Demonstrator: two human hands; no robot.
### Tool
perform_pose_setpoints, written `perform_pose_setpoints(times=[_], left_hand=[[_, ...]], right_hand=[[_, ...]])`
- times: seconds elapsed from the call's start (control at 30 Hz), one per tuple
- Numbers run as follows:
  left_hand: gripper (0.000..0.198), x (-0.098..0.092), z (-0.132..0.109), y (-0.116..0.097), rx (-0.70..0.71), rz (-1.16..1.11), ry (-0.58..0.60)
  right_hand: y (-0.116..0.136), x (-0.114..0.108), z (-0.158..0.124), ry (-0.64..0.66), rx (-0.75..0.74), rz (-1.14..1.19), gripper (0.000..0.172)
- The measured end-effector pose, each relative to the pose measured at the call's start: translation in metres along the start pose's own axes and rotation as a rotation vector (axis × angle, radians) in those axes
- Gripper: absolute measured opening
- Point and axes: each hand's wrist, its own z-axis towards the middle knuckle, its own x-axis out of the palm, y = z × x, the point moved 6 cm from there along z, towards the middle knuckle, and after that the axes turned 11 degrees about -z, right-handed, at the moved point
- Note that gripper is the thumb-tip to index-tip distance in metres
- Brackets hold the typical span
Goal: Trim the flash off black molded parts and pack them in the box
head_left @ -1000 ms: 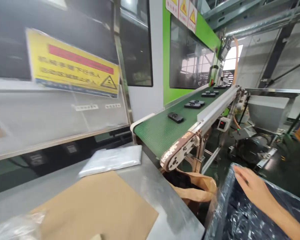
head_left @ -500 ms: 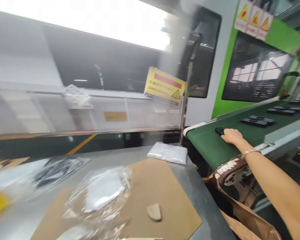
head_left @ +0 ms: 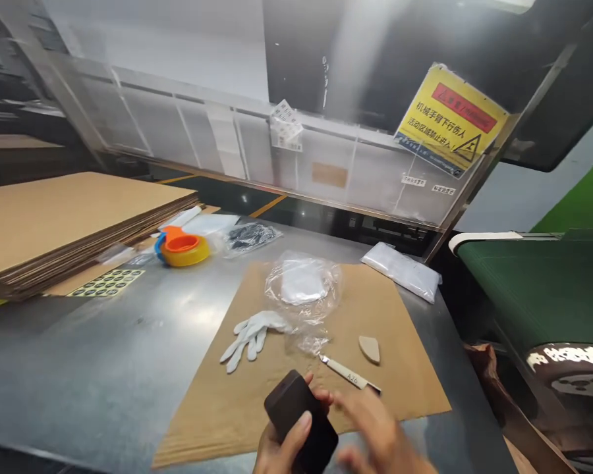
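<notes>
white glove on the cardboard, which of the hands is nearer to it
Left. The left hand, gripping the black part, is below and slightly right of the white glove in the picture; the right hand is farther off to the right.

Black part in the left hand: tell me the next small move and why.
A sensible next move may be to bring the right hand in to steady the black part: the left hand alone seems to hold it, while the right, though blurred, is close by with nothing visible in its grasp.
</notes>
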Motion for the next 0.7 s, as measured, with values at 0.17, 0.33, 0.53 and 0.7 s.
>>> perform_pose_setpoints(times=[0.17, 0.33, 0.53, 0.7], left_hand=[[0.037, -0.02, -0.007, -0.029, 0.144, 0.382, 0.198], [0.021, -0.029, -0.015, -0.047, 0.258, 0.72, 0.389], [0.019, -0.027, -0.017, -0.051, 0.21, 0.892, 0.453], [0.018, -0.034, -0.023, -0.049, 0.16, 0.849, 0.482]], right_hand=[[-0.102, 0.037, 0.023, 0.159, 0.392, -0.079, 0.035], [-0.116, 0.057, 0.03, 0.279, 0.378, 0.018, 0.031], [0.02, -0.013, 0.053, 0.215, -0.029, 0.479, 0.045], [0.085, -0.035, 0.055, 0.167, -0.274, 0.537, 0.056]])
